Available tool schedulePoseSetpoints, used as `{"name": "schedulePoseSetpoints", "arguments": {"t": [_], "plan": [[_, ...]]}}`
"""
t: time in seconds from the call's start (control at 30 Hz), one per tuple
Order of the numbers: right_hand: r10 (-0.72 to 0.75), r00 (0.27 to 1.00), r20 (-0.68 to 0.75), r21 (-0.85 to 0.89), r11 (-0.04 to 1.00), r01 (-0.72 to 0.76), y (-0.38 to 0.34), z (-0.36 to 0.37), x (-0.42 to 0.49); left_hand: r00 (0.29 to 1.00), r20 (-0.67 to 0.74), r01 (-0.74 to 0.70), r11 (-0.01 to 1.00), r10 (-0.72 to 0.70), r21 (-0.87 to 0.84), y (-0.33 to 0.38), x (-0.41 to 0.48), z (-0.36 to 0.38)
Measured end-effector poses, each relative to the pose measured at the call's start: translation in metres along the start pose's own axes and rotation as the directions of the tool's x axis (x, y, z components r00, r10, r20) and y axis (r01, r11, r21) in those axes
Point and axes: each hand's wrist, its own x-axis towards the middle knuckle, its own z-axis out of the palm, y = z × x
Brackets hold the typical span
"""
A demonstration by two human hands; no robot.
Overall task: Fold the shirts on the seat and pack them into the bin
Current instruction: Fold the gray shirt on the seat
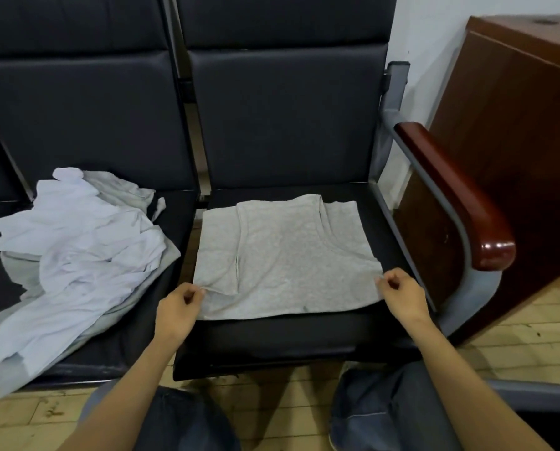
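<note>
A grey shirt (pixel 285 258) lies flat on the right black seat (pixel 285 340), partly folded, with its sides turned in. My left hand (pixel 177 312) pinches the shirt's near left edge. My right hand (pixel 402 296) pinches its near right edge. A heap of unfolded white and grey shirts (pixel 73 255) lies on the left seat (pixel 116 349) and hangs over its front edge. No bin is in view.
A dark red wooden armrest (pixel 457 196) on a grey frame borders the right seat. A brown wooden cabinet (pixel 516 125) stands to the right. Pale wooden floor (pixel 532 346) lies below, with my knees in jeans at the bottom.
</note>
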Motion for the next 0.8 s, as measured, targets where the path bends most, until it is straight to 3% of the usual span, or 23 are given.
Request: {"name": "schedulePoseSetpoints", "arguments": {"t": [0.1,0.17,0.33,0.4,0.47,0.53,0.63,0.7,0.8], "plan": [[-0.004,1.0,0.001,0.186,0.983,0.004,-0.006,-0.008,-0.005,0.991,-0.025,0.125,0.975,-0.131,-0.186,0.006,0.004,-0.004],[0.003,0.998,0.06,0.18,0.984,-0.014,-0.002,-0.016,-0.007,0.98,-0.018,0.191,0.955,-0.2,-0.226,0.002,0.007,-0.009],[0.131,0.966,0.225,-0.133,0.986,-0.102,0.017,-0.023,-0.002,0.96,0.13,0.216,0.953,-0.246,0.212,-0.013,0.004,-0.017],[0.146,0.959,0.242,-0.178,0.979,-0.104,0.018,-0.021,0.001,0.958,0.15,0.211,0.954,-0.245,0.212,-0.012,0.002,-0.017],[0.137,0.965,0.224,-0.185,0.978,-0.096,0.014,-0.017,0.0,0.987,0.088,0.116,0.976,-0.134,0.186,-0.009,-0.001,-0.016],[0.114,0.983,0.145,-0.071,0.992,-0.105,0.01,-0.011,-0.001,0.994,0.012,-0.11,0.966,0.11,0.232,-0.006,-0.007,-0.009],[0.042,0.996,0.085,0.16,0.986,-0.055,0.001,-0.002,-0.003,0.901,0.132,-0.434,0.864,0.413,0.257,0.008,-0.02,0.008],[-0.082,0.993,0.083,0.216,0.974,0.063,0.001,0.0,-0.002,0.855,0.288,-0.503,0.823,0.431,0.263,0.015,-0.028,0.021],[-0.143,0.984,0.111,0.131,0.983,0.128,0.007,-0.002,0.001,0.846,0.352,-0.502,0.821,0.4,0.271,0.019,-0.029,0.034]]}}
